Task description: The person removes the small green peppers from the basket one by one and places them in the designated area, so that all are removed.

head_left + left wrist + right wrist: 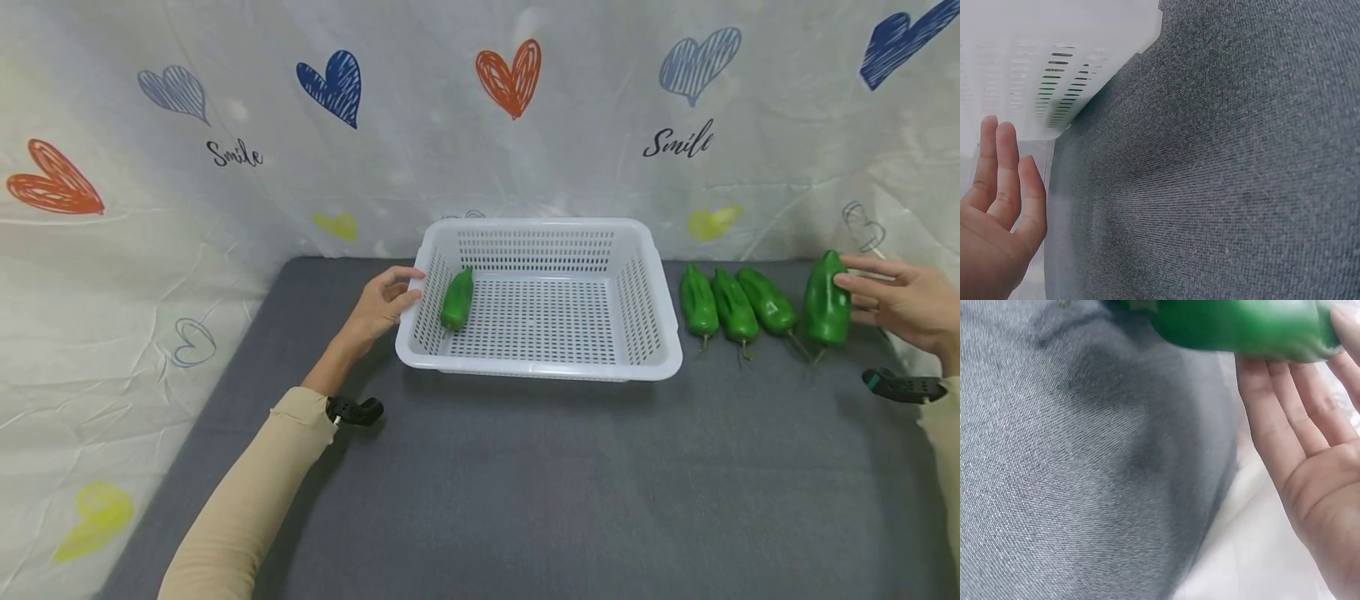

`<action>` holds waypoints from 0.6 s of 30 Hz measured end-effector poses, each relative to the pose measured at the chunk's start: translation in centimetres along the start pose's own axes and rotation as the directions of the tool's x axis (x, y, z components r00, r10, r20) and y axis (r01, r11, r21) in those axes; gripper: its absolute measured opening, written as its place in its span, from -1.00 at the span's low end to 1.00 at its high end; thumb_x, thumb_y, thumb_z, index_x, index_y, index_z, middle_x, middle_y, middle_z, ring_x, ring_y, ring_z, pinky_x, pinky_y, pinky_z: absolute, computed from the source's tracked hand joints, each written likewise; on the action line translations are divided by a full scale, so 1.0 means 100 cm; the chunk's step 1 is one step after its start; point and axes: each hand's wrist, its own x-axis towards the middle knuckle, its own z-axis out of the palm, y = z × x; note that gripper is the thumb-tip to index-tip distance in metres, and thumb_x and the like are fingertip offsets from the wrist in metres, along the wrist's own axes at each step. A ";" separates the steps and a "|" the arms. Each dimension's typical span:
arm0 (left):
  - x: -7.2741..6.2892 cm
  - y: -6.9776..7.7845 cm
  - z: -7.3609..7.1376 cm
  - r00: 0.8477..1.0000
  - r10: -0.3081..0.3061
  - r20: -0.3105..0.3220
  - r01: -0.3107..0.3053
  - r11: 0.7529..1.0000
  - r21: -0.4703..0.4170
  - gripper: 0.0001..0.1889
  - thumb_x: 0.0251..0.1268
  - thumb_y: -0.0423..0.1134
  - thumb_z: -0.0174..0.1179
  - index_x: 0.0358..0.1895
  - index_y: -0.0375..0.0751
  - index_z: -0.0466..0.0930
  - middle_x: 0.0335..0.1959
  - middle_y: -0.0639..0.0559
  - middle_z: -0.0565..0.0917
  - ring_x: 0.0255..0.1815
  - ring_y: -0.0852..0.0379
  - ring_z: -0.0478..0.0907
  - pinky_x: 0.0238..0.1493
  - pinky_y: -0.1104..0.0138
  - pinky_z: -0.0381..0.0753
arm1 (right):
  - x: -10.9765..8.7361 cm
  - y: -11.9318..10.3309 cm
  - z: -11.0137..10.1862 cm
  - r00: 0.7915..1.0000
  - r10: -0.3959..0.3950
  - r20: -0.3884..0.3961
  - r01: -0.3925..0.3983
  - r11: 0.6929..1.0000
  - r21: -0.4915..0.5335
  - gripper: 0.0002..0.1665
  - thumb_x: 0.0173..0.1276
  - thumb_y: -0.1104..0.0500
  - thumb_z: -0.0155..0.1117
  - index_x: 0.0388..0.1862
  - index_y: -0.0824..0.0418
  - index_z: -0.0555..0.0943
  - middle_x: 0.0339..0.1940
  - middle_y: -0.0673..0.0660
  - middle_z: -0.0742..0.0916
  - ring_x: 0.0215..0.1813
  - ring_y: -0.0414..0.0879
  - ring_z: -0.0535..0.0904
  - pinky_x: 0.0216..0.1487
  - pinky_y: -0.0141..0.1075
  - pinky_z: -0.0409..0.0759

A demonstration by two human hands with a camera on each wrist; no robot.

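A white perforated plastic basket (536,371) stands on the grey cloth, with one green pepper (457,300) lying inside near its left wall. My left hand (382,304) touches the basket's left rim with thumb and forefinger; the left wrist view has three nearly straight fingers beside the outer wall. Over on the right, my right hand (903,300) holds a large glossy green pepper (827,302) between thumb and fingers, its stem towards me. In the right wrist view that pepper is cut off by the top edge, and the fingers (1300,406) reach up under it.
Three more green peppers lie in a row between the basket and the held one: a left one (699,302), a middle one (735,307) and a right one (767,300). Behind the grey cloth (540,483) rises a white sheet (420,150) printed with hearts.
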 end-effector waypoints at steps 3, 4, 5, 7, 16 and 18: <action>0.000 0.001 0.000 1.000 0.006 0.002 -0.006 1.000 0.007 -0.60 0.52 -0.32 0.19 0.32 -0.31 0.42 0.15 -0.35 0.56 -0.06 -0.04 0.62 -0.24 0.27 0.66 | 0.004 0.002 0.001 0.999 0.045 -0.031 -0.045 0.999 -0.008 -0.41 0.56 0.13 0.21 0.49 -0.16 0.33 -0.17 -0.37 0.66 -0.21 -0.38 0.65 -0.28 -0.39 0.63; 0.000 0.000 0.000 1.000 0.007 0.002 -0.007 1.000 0.007 -0.60 0.53 -0.32 0.19 0.32 -0.31 0.42 0.15 -0.35 0.56 -0.06 -0.04 0.62 -0.24 0.27 0.66 | 0.004 0.002 0.001 0.998 0.053 -0.037 -0.052 0.998 0.020 -0.45 0.55 0.15 0.23 0.44 -0.18 0.39 -0.18 -0.35 0.68 -0.22 -0.36 0.66 -0.30 -0.38 0.63; 0.000 0.000 0.000 1.000 0.007 0.002 -0.007 1.000 0.007 -0.60 0.53 -0.32 0.19 0.32 -0.31 0.43 0.15 -0.35 0.56 -0.06 -0.04 0.62 -0.24 0.27 0.66 | 0.005 0.003 0.001 0.997 0.060 -0.045 -0.058 0.998 0.036 -0.49 0.54 0.17 0.25 0.37 -0.22 0.45 -0.20 -0.33 0.69 -0.24 -0.34 0.67 -0.32 -0.36 0.64; 0.000 0.000 0.001 1.000 0.004 0.000 -0.004 1.000 0.008 -0.61 0.53 -0.31 0.19 0.32 -0.30 0.43 0.15 -0.34 0.56 -0.05 -0.05 0.62 -0.24 0.27 0.66 | 0.006 0.005 0.001 0.997 0.066 -0.050 -0.062 0.995 0.077 -0.55 0.51 0.20 0.28 0.23 -0.28 0.55 -0.21 -0.30 0.71 -0.27 -0.29 0.69 -0.35 -0.34 0.64; 0.001 0.001 0.000 1.000 -0.010 -0.004 0.010 1.000 0.000 -0.60 0.53 -0.31 0.19 0.33 -0.30 0.43 0.17 -0.34 0.56 -0.03 -0.05 0.61 -0.24 0.27 0.65 | 0.010 0.011 0.001 0.997 0.077 0.004 -0.077 0.992 0.102 -0.52 0.53 0.24 0.25 0.22 -0.33 0.61 -0.03 -0.37 0.60 -0.22 -0.31 0.66 -0.31 -0.37 0.62; 0.002 0.000 0.000 1.000 -0.011 0.001 0.011 1.000 -0.004 -0.60 0.53 -0.30 0.19 0.33 -0.30 0.42 0.17 -0.35 0.56 -0.03 -0.06 0.61 -0.24 0.26 0.65 | 0.011 0.013 0.000 0.996 0.080 0.028 -0.083 0.983 0.165 -0.53 0.53 0.30 0.23 0.13 -0.31 0.66 -0.07 -0.33 0.65 -0.23 -0.27 0.68 -0.33 -0.34 0.63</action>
